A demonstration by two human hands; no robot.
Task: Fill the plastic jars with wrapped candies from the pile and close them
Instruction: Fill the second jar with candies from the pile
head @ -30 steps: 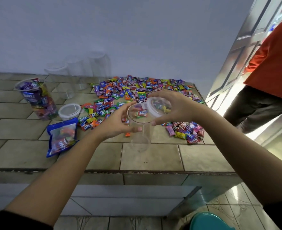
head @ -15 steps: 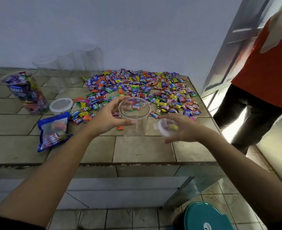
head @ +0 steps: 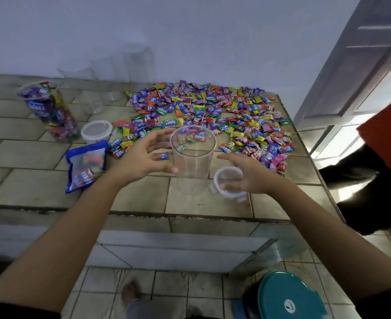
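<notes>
An empty clear plastic jar (head: 193,157) stands upright on the tiled counter (head: 190,199), at the near edge of the pile of wrapped candies (head: 213,113). My left hand (head: 141,157) is at the jar's left side with fingers spread; the thumb tip touches its wall, and no fingers wrap around it. My right hand (head: 247,178) grips the jar's white-rimmed lid (head: 228,183) low at the counter, just right of the jar. A jar filled with candies (head: 49,111) stands open at the left.
A loose lid (head: 95,132) and a blue candy bag (head: 86,164) lie left of the pile. Several empty clear jars (head: 91,93) stand by the back wall. A person in an orange top (head: 387,134) stands at the right by a door. A teal stool (head: 289,295) is below.
The jar went from being held up to standing on the counter, and my left hand loosened off it. My right hand carried the lid from the jar's mouth down to the counter.
</notes>
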